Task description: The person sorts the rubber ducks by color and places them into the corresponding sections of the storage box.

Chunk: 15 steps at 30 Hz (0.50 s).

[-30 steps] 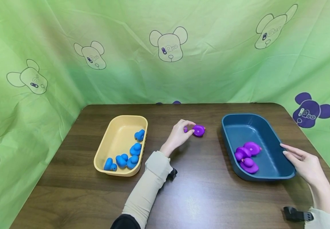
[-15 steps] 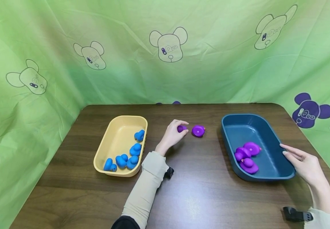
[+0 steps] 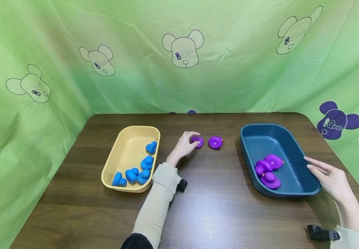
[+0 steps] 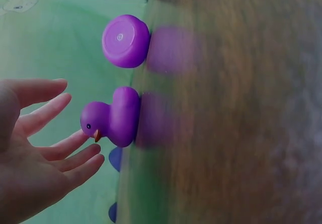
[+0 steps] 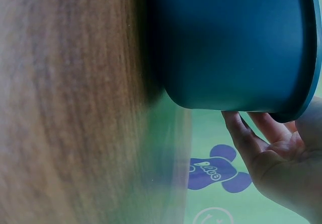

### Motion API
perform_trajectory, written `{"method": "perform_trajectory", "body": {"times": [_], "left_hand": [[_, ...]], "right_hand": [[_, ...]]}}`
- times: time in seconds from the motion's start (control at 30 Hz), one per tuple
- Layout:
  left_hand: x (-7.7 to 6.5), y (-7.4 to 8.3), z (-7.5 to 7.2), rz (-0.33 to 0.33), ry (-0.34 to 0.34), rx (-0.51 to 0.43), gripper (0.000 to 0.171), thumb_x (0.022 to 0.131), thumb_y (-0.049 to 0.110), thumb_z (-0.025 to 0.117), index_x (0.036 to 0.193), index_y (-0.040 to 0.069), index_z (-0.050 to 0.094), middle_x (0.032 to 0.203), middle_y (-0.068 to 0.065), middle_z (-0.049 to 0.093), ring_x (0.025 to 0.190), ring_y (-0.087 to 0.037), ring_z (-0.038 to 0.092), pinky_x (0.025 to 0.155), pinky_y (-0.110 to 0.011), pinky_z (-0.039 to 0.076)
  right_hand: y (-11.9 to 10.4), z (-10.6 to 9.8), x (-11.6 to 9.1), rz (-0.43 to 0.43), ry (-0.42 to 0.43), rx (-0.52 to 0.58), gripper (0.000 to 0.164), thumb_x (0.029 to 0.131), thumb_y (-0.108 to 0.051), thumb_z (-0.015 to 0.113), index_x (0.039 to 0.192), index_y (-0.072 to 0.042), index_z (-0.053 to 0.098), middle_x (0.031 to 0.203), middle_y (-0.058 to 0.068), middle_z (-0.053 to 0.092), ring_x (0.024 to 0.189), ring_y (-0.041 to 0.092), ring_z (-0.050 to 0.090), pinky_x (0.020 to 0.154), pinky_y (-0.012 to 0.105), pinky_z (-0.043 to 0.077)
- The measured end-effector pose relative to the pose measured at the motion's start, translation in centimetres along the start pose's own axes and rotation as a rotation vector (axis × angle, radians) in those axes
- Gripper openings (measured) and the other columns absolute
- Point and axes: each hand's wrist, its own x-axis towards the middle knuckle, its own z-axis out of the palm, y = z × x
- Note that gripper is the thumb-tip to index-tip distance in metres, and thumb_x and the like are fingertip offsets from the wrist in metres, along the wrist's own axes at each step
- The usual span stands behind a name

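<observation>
My left hand (image 3: 184, 144) is beside a purple toy duck (image 4: 123, 117), fingers and thumb spread loosely round its head. In the left wrist view, the duck stands upright on the table, and I cannot tell whether a fingertip touches it. To its right, a second purple duck (image 3: 215, 142) lies tipped over, its flat base showing. My right hand (image 3: 333, 178) touches the near right side of the blue bin (image 3: 269, 129) with nearly straight fingers. Three purple ducks (image 3: 269, 180) lie inside that bin.
A yellow bin (image 3: 126, 138) at the left holds several blue ducks (image 3: 147, 162). Both bins stand on a dark wooden table (image 3: 204, 214). A green printed cloth (image 3: 136, 86) hangs behind the table's back edge.
My left hand has drawn back to the left. The duck by its fingers has shifted slightly left, away from the tipped duck, and shows more. The right hand stays at the blue bin.
</observation>
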Motion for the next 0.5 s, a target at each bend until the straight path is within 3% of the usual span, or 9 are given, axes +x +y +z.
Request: {"method": "perform_trajectory", "body": {"times": [0.23, 0.43, 0.5], "left_hand": [[0.2, -0.5, -0.02, 0.045, 0.018, 0.031, 0.031, 0.083, 0.007, 0.056, 0.114, 0.004, 0.055, 0.11, -0.013, 0.054, 0.096, -0.023, 0.049, 0.083, -0.03, 0.038], [0.46, -0.83, 0.07, 0.021, -0.012, -0.003, 0.034, 0.083, 0.003, 0.054, 0.117, 0.004, 0.053, 0.114, -0.012, 0.056, 0.102, -0.023, 0.05, 0.088, -0.033, 0.038], [0.34, -0.98, -0.03, 0.026, -0.008, 0.026, 0.034, 0.084, 0.006, 0.053, 0.118, 0.005, 0.052, 0.115, -0.011, 0.055, 0.103, -0.022, 0.05, 0.089, -0.033, 0.037]], "right_hand": [[0.01, -0.01, -0.06, -0.011, -0.009, -0.019, 0.034, 0.088, -0.027, 0.054, 0.121, -0.029, 0.055, 0.079, -0.042, 0.046, 0.072, -0.025, 0.043, 0.056, 0.004, 0.038], [0.26, 0.05, 0.01, -0.004, -0.011, -0.036, 0.035, 0.088, -0.029, 0.054, 0.122, -0.03, 0.054, 0.08, -0.041, 0.045, 0.073, -0.023, 0.045, 0.056, 0.004, 0.039], [0.02, 0.07, -0.08, -0.008, -0.013, -0.028, 0.034, 0.088, -0.028, 0.054, 0.122, -0.029, 0.054, 0.08, -0.041, 0.046, 0.072, -0.023, 0.045, 0.056, 0.004, 0.039]]}}
